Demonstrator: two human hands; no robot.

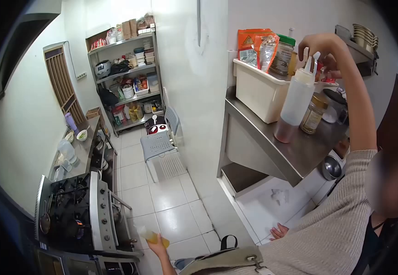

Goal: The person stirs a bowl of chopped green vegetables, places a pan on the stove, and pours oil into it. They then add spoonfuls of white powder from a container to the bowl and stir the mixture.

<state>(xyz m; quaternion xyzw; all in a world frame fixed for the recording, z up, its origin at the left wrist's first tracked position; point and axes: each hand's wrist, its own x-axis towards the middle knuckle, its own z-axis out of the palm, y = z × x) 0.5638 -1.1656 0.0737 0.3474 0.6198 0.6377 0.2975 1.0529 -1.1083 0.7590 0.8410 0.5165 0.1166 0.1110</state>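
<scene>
Low at the bottom of the view, my left hand (158, 246) is closed around a squeeze bottle (151, 236) with yellow liquid, held over the floor. My right hand (323, 49) is raised at the upper right, its fingers curled down over the cream bin (259, 94); whatever they grip is hidden. In front of that hand, a tall translucent squeeze bottle (296, 101) with reddish-brown liquid stands on the steel shelf (283, 153). Beside it is a glass spice jar (314, 114). Orange packets (255, 46) and a green-lidded jar (283, 55) stick out of the bin.
Left stands a gas stove (73, 215) with a lit burner, beside a counter (82, 158) with bowls. A grey chair (156, 144) and loaded shelves (124, 75) are behind. Another person (391, 183) is close on the right; a hand (279, 231) shows low near the floor.
</scene>
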